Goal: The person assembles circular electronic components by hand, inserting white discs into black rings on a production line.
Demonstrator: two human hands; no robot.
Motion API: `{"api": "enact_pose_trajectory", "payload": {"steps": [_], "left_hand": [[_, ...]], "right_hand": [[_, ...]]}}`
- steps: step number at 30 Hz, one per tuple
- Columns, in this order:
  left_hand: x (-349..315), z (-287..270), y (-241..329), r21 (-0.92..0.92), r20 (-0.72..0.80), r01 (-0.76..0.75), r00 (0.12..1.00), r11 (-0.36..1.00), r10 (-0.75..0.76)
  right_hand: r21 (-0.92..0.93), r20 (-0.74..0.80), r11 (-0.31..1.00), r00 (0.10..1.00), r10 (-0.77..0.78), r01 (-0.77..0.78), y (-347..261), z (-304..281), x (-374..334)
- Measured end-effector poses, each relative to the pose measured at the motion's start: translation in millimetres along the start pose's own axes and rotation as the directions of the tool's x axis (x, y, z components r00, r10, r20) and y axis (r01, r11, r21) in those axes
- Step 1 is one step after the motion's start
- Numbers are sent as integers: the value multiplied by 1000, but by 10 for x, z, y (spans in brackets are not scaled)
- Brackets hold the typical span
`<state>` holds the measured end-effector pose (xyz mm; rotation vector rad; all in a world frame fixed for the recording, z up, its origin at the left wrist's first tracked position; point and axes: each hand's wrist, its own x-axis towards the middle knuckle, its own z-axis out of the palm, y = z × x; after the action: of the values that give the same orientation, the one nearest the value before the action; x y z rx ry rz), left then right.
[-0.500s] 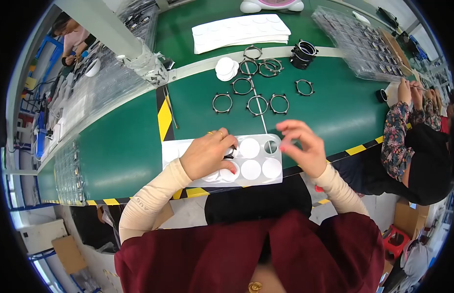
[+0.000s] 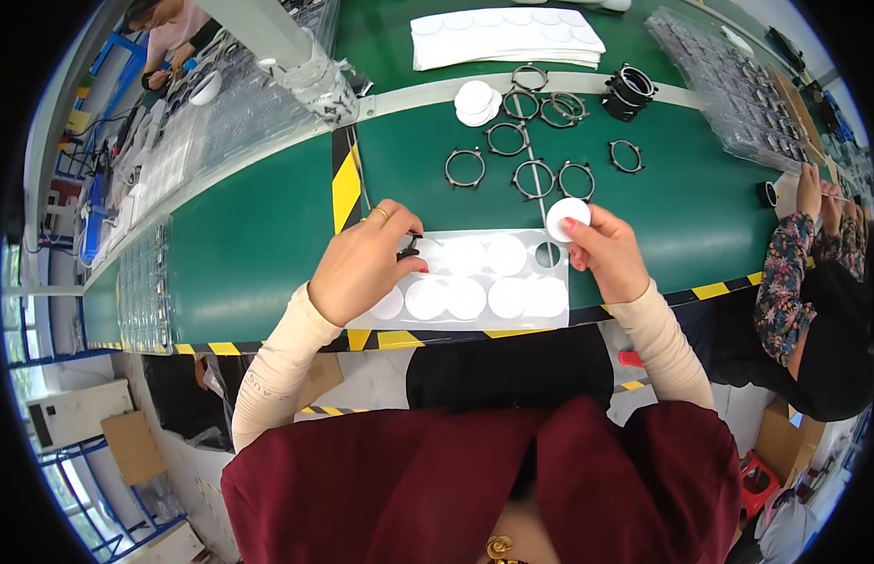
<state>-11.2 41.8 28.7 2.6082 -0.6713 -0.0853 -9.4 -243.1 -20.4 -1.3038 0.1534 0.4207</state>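
My right hand (image 2: 608, 252) pinches a round white sticker (image 2: 568, 216) between thumb and fingers, just above the far right corner of a white sheet (image 2: 561, 318). Rows of round white stickers (image 2: 506, 254) lie on that sheet, and a round gap (image 2: 548, 254) shows the green tabletop through it. Over the sheet's left part, my left hand (image 2: 366, 258) is closed on a small dark part (image 2: 409, 247), mostly hidden by the fingers. Beyond the sheet, several thin dark rings with small lugs (image 2: 466, 168) lie loose on the green table (image 2: 240, 244).
Loose white discs (image 2: 476, 101) lie near a stack of black rings (image 2: 629, 91). Farther back is a pile of white sheets (image 2: 507, 42). Clear trays of parts (image 2: 728, 89) stand at right, beside a co-worker's hands (image 2: 822, 197). A post (image 2: 310, 80) rises at left.
The view has shifted, so the table appears farther right and higher. My right hand, blurred before, now shows a white sticker in its pinch. My left hand has moved left along the sheet.
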Motion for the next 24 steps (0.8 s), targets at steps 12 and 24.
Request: {"api": "enact_pose_trajectory", "payload": {"steps": [12, 24], "left_hand": [[102, -36, -26, -770, 376, 476, 877, 424, -300], [678, 404, -231, -786, 212, 240, 970, -570, 116]], "right_hand": [[-12, -28, 1000, 1000, -13, 12, -99, 103, -14], [-115, 114, 965, 968, -224, 237, -417, 526, 560]]}}
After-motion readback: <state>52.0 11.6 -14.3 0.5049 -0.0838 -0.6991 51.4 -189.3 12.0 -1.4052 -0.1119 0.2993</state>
